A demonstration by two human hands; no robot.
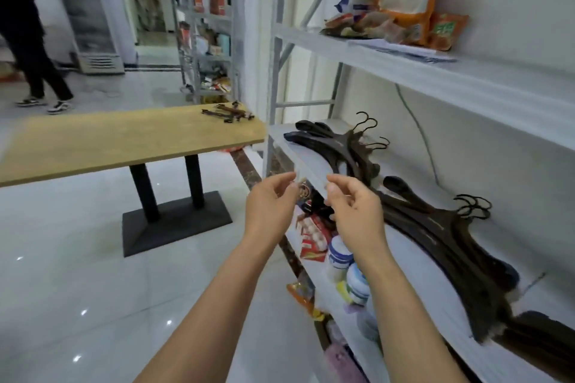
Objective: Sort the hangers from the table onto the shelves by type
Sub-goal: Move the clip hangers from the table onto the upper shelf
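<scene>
Both hands are raised in front of the shelf edge, nothing held: the left hand [271, 199] and the right hand [354, 206] are loosely curled, fingers apart and empty. On the middle shelf [314, 162], two stacks of dark wide-shouldered hangers are laid flat, one further back [339, 146], one nearer [441, 236]. A small pile of clip hangers [228, 112] is left on the far corner of the wooden table [124, 143]. Snack packets [401, 9] are seen on the upper shelf.
</scene>
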